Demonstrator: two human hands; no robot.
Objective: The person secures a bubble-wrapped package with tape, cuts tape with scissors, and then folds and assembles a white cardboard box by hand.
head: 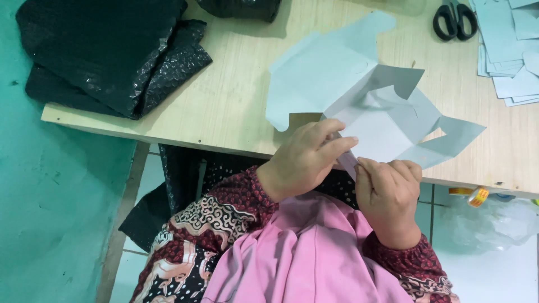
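Head camera looks straight down at the near edge of a light wooden table (224, 106), and both hands are on a flat, unfolded pale grey-blue cardboard box blank (359, 95). The blank lies spread across the middle of the table with its flaps sticking out on several sides, and its near corner hangs over the table edge toward the person. The left hand (306, 160) is curled over that near corner, fingers closed down on the card with the index finger stretched along the fold. The right hand (390, 193) sits just beside it, touching it, fingers bunched tight and pinching the same narrow strip of card from the other side. So both hands are pretty much closed on the card, not open at all.

Around it: a heap of black bubble wrap (106, 56) sits at the far left corner of the table, partly hanging off the edge. A pair of black-handled scissors (455, 21) lies at the top right, just beside a stack of the same pale card sheets (508, 50) fanned out along the right side. Under the table on the right there's a roll of tape (478, 196) and some clear plastic bags (488, 224). The person wears patterned dark red sleeves (236, 196) and a pink cloth (303, 252) over the lap.
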